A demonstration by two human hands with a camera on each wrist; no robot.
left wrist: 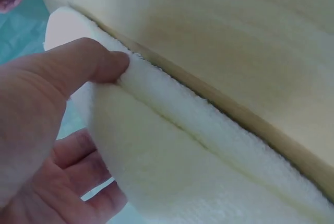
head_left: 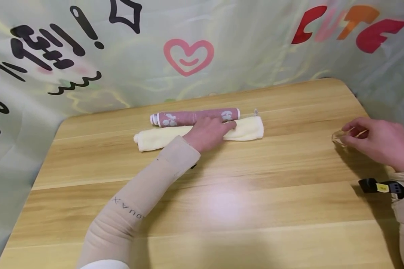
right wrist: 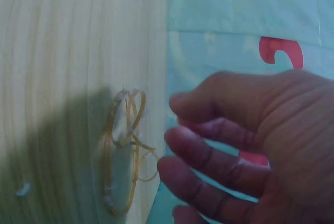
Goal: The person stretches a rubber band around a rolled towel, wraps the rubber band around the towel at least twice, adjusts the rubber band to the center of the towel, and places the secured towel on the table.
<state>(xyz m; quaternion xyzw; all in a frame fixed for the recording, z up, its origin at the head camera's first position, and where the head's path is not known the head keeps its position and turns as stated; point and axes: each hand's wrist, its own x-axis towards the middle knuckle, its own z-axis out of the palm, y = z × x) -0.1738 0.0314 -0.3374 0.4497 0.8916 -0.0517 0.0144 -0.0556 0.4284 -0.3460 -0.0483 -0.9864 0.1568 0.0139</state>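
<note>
A rolled cream towel (head_left: 247, 129) lies across the far part of the table. My left hand (head_left: 207, 133) grips it near its middle. In the left wrist view the thumb presses along the fold of the cream roll, and the other fingers curl at its opposite side. Just behind it lies a rolled purple towel (head_left: 183, 118) with pale patterns and white edging. At the right, my right hand (head_left: 385, 140) hovers beside several tan rubber bands (right wrist: 108, 156), which lie loosely tangled on the tabletop. Its fingers are loosely bent, and the right wrist view shows nothing pinched between them.
The wooden table (head_left: 256, 209) has a rounded far right corner. Behind it hangs a pale printed curtain (head_left: 249, 48) with a pink heart and lettering. A small white scrap (right wrist: 23, 189) lies near the bands in the right wrist view.
</note>
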